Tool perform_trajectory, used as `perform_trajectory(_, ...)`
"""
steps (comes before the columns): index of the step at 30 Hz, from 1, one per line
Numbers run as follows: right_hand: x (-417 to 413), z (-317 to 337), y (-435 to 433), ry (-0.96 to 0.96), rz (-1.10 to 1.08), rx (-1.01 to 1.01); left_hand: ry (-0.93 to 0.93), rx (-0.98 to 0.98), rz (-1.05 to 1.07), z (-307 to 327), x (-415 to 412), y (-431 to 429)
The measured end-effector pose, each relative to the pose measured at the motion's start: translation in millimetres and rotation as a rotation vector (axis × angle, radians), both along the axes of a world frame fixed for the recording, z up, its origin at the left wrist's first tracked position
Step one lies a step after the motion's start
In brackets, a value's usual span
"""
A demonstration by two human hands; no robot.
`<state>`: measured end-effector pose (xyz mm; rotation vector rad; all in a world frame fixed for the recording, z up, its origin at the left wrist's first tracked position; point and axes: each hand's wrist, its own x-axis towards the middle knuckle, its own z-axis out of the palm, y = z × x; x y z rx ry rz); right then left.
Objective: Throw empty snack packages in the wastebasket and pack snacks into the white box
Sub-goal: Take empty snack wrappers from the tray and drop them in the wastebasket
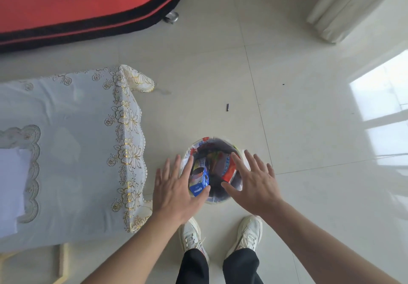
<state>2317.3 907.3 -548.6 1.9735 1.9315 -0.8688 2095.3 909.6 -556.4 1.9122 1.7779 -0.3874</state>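
Both hands spread wide over the wastebasket, holding nothing.

The left hand (pixel 176 186) and right hand (pixel 254 184) hover flat, fingers splayed, either side of the wastebasket (pixel 207 140), which stands on the floor (pixel 287 140) beside the worktop (pixel 72 151). Inside, a blue cookie box (pixel 199 182) leans on the near-left wall and a red packet (pixel 230 170) lies opposite. The blue box stands high, so a brush from the left thumb could tip it out, or a knock could topple the basket. A white shape (pixel 11 184) at the worktop's left edge may be the white box; I cannot tell.
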Motion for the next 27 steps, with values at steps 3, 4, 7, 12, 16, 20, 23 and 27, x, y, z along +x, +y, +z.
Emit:
perform_trajectory(3, 2, 31, 6, -0.019, 0.014, 0.033, -0.018, 0.056, -0.043, 29, 0, 8)
perform_trajectory(4, 2, 43, 8, -0.025, 0.013, 0.050, -0.027, 0.082, -0.054, 40, 0, 11)
perform_trajectory(7, 3, 87, 17, -0.028, -0.026, 0.097, -0.047, 0.128, -0.092, 80, 3, 22)
perform_trajectory(12, 3, 183, 36, -0.048, -0.078, 0.185, -0.079, 0.167, -0.149, 166, 9, 49)
perform_trajectory(16, 3, 264, 37, -0.074, -0.087, 0.264, -0.205, 0.215, -0.159, 243, 11, 64)
perform_trajectory(20, 3, 343, 30, -0.106, -0.067, 0.346, -0.214, 0.285, -0.205, 318, 9, 64)
perform_trajectory(23, 0, 400, 23, -0.112, -0.044, 0.426, -0.221, 0.321, -0.220, 368, 3, 53)
perform_trajectory(27, -10, 468, 9, -0.061, 0.011, 0.535, -0.229, 0.353, -0.215, 429, -13, 33)
